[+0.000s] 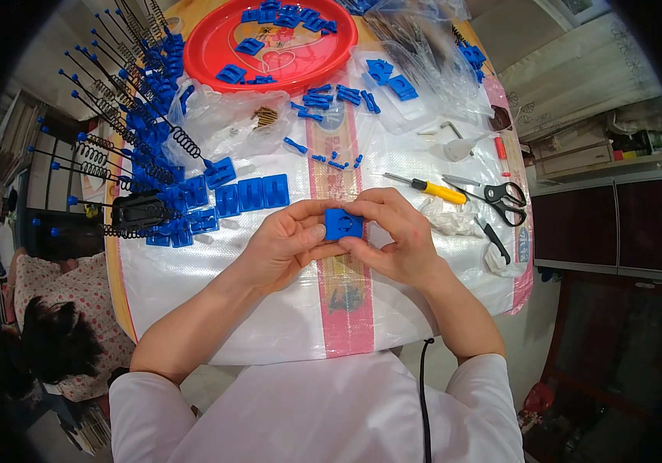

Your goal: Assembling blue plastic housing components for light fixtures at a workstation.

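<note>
Over the middle of the table, a square blue plastic piece [343,224] with a round cut-out in its face is held between both hands. My left hand [291,238] grips its left edge, thumb on the front. On the opposite edge, the fingers and thumb of my right hand [394,233] pinch it. To the left lies a row of blue plastic plates [252,194]. Beyond my hands are small blue peg-like parts [337,163] and larger blue clips [318,100]. A yellow-handled screwdriver [443,192] rests right of my right hand.
Black springs [186,142] with blue tips stick out from blue bases along the left edge. At the back stands a red tray [192,58] with blue parts. Screws [264,116] lie on a plastic bag. Black scissors [507,204], a black-handled knife [494,241] and a hex key [449,127] lie right.
</note>
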The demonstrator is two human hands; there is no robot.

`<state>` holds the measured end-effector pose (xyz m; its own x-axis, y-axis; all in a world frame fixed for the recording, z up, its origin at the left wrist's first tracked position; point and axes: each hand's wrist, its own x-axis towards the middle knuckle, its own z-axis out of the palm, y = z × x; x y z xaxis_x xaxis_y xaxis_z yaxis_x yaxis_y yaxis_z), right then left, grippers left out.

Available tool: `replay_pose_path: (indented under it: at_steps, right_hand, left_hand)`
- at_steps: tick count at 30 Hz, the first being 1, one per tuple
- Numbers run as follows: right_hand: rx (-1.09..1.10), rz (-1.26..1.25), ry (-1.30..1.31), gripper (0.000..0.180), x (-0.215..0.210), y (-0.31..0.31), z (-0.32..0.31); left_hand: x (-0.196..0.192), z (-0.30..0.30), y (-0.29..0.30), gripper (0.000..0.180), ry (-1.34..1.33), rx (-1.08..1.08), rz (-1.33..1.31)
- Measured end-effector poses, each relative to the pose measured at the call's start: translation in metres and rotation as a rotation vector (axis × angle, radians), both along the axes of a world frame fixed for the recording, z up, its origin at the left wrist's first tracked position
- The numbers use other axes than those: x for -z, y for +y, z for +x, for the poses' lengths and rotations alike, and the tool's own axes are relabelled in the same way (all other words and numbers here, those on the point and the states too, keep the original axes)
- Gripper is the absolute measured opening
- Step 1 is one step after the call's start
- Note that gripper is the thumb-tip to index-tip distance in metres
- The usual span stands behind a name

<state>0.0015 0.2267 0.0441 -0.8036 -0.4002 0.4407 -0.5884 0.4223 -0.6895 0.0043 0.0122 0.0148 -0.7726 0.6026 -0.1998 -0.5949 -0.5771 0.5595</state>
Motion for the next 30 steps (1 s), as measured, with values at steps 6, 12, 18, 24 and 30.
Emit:
replay_pose_path:
  at_steps: [6, 12, 18, 24, 30]
  right_hand:
    - [-0.003, -0.008, 0.011, 0.046, -0.0006, -0.0001, -0.0002]
    - [0.001, -0.001, 0.004, 0.046, -0.0020, -0.0003, 0.0000]
    - [0.004, 0.001, 0.013, 0.045, -0.0018, -0.0010, 0.0009]
    - [0.001, -0.006, 0.025, 0.044, -0.0018, -0.0018, 0.0008]
    - [0.001, -0.005, 0.012, 0.043, -0.0031, -0.0027, 0.0008]
  left_hand:
    - [0.0009, 0.0007, 0.0013, 0.041, 0.010, -0.018, -0.009]
    - [0.0010, 0.0002, -0.0006, 0.038, 0.007, 0.001, 0.057]
    - [0.0036, 0.0019, -0.0001, 0.036, 0.013, -0.016, 0.051]
    - [0.0041, 0.0014, -0.0001, 0.036, 0.006, -0.014, 0.062]
    - [0.0036, 0.0017, 0.0005, 0.036, -0.017, -0.029, 0.067]
